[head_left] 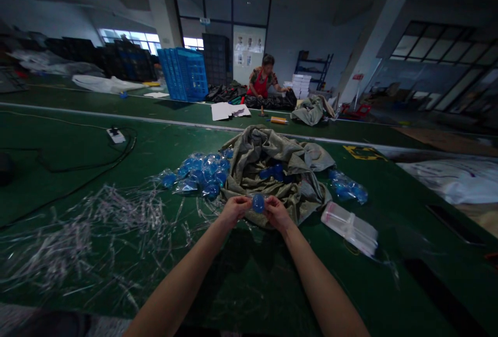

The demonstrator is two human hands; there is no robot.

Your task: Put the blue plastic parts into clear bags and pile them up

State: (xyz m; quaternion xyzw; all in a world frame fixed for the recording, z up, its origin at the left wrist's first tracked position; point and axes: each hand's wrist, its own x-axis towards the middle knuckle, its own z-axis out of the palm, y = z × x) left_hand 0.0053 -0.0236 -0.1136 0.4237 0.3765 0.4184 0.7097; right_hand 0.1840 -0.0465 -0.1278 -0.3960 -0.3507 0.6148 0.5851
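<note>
A small round blue item [258, 203] is held up between my two hands, at the near edge of a grey-green cloth sack [249, 150]. My left hand [235, 209] pinches its left side and my right hand [277, 212] pinches its right side. Inside the open sack lie several darker blue pieces [277, 172]. Left of the sack is a pile of blue items in clear wrappers [208, 171]. More wrapped blue items [347, 186] lie on its right, with a bundle of clear plastic bags [350, 227] nearer to me.
Thin plastic strips [128, 210] are scattered over the green table [175, 137] at left. A power strip [115, 135] with black cables lies beyond them. A phone [455, 224] is at right. Across the table are blue crates [182, 74] and a person in a red apron [260, 84].
</note>
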